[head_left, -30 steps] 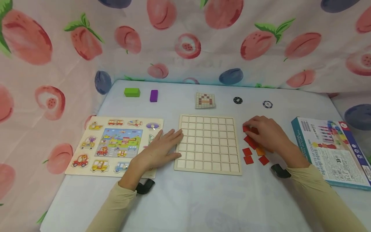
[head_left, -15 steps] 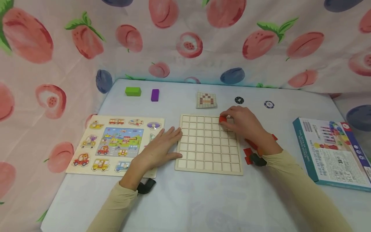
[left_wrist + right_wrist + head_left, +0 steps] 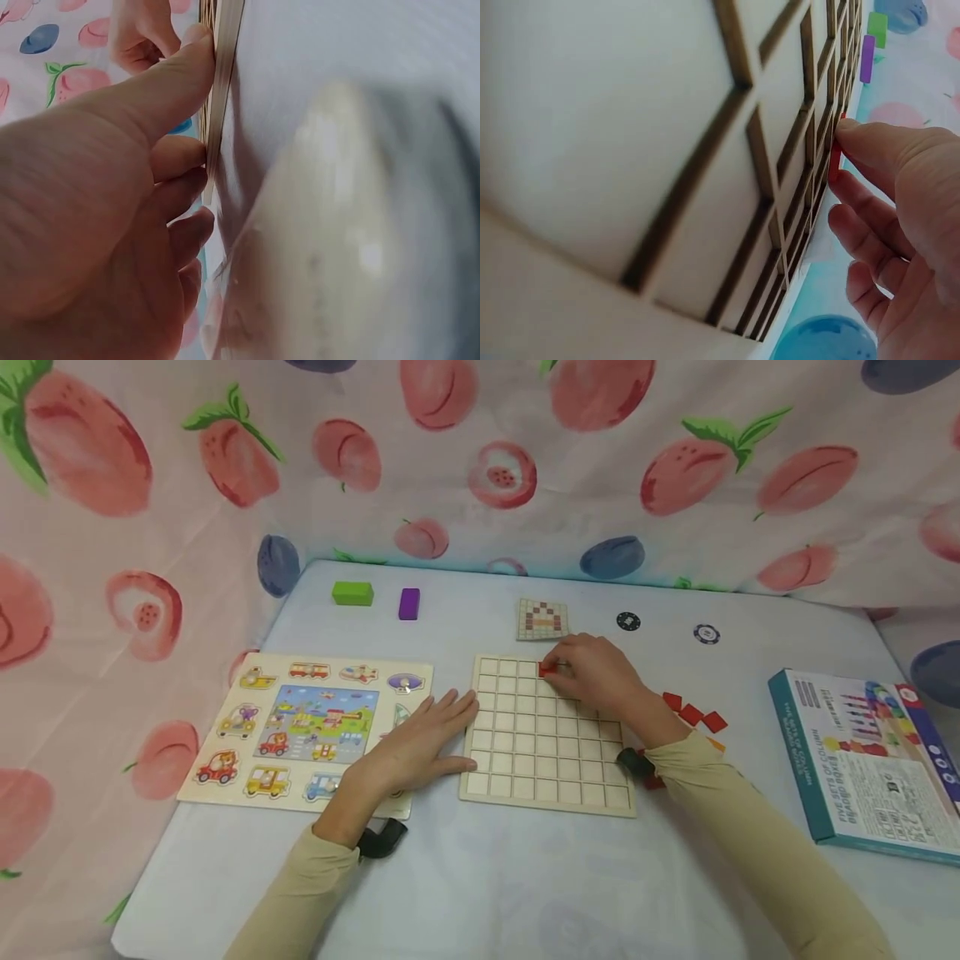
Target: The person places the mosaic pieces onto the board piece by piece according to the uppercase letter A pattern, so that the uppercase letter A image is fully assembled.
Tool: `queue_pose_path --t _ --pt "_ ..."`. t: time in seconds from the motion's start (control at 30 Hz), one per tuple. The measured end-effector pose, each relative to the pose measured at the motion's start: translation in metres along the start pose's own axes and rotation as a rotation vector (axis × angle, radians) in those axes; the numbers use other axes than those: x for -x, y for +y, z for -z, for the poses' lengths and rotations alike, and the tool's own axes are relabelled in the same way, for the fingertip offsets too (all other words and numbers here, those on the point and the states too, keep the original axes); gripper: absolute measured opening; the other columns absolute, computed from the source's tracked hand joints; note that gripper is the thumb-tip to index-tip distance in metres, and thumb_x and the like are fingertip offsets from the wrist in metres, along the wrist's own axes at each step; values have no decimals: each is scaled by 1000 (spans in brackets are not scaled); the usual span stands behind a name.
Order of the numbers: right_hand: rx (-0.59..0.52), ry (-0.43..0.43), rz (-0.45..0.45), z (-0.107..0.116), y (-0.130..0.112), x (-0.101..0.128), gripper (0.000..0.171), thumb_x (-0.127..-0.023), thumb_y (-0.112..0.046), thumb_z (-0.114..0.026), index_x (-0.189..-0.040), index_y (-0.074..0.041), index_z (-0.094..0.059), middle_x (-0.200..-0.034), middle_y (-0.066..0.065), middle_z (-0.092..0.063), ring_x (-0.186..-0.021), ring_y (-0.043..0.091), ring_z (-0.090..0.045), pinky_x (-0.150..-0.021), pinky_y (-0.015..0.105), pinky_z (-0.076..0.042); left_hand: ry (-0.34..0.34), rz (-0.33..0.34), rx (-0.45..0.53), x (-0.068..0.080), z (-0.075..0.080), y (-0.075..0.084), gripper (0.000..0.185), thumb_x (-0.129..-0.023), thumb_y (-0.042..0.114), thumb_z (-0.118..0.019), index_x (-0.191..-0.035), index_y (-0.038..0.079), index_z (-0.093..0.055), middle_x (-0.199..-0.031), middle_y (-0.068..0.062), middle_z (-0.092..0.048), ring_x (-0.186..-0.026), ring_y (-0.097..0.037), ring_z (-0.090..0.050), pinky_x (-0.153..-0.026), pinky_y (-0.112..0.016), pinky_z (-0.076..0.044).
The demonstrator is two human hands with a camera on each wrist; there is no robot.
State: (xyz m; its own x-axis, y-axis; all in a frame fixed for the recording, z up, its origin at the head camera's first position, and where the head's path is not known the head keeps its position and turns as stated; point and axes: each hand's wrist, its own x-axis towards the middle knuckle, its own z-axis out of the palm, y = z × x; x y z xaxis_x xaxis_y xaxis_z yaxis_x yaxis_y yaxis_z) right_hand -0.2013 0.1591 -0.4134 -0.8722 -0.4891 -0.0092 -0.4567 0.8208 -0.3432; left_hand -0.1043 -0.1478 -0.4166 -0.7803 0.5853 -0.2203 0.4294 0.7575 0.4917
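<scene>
A wooden grid board (image 3: 546,739) lies in the middle of the table. My right hand (image 3: 592,675) reaches over its far edge and pinches a small red square tile (image 3: 547,669) at a cell in the top row; in the right wrist view the red tile (image 3: 835,160) stands between thumb and fingers against the grid board (image 3: 705,150). My left hand (image 3: 420,739) lies flat with straight fingers, pressing the board's left edge; the left wrist view shows the thumb (image 3: 161,90) against the board's edge (image 3: 221,82). More red tiles (image 3: 693,714) lie right of the board.
A vehicle peg puzzle (image 3: 303,727) lies left of the board. At the back are a green block (image 3: 352,593), a purple block (image 3: 408,603), a pattern card (image 3: 542,619) and two poker chips (image 3: 628,622). A boxed toy set (image 3: 870,760) lies at the right.
My right hand lifted a red tile from the pile at the right and carried it left over the board's top row. The left hand stayed at the board's edge.
</scene>
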Motion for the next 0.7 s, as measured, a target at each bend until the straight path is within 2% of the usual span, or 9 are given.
queue_pose_path --t 0.1,0.3,0.47,0.63,0.7 --pt "-8 -18 -3 2 1 3 24 -101 -26 -75 -122 -15 -81 -126 8 -75 -118 31 -68 -98 50 -58 -3 -6 -3 -1 0 0 88 -102 43 -70 -170 10 -26 -181 -5 -18 -170 -29 -12 -140 -50 -9" --pt "-21 -72 27 1 6 9 36 -103 -21 -71 -138 -14 -74 -140 10 -70 -133 34 -63 -112 54 -54 -12 5 -7 0 1 -3 89 -103 44 -69 -170 10 -23 -181 -5 -15 -170 -30 -11 -140 -50 -9" --pt "5 -111 33 2 7 15 46 -104 -25 -67 -149 -15 -65 -154 9 -62 -140 35 -58 -116 54 -51 -20 23 20 1 1 -4 90 -102 45 -70 -171 13 -22 -182 -2 -14 -170 -28 -11 -140 -48 -10" --pt "-29 -83 -22 10 23 41 50 -105 -29 -66 -154 -20 -59 -163 10 -54 -153 38 -46 -127 62 -38 -30 38 56 -1 1 -3 90 -102 45 -71 -171 16 -22 -182 1 -13 -170 -27 -10 -139 -50 -15" --pt "-45 -54 -67 15 33 58 47 -105 -29 -68 -151 -20 -62 -161 12 -55 -153 38 -46 -125 65 -38 -35 41 58 -1 1 -2 90 -102 46 -71 -171 17 -21 -182 2 -12 -170 -27 -10 -138 -51 -16"
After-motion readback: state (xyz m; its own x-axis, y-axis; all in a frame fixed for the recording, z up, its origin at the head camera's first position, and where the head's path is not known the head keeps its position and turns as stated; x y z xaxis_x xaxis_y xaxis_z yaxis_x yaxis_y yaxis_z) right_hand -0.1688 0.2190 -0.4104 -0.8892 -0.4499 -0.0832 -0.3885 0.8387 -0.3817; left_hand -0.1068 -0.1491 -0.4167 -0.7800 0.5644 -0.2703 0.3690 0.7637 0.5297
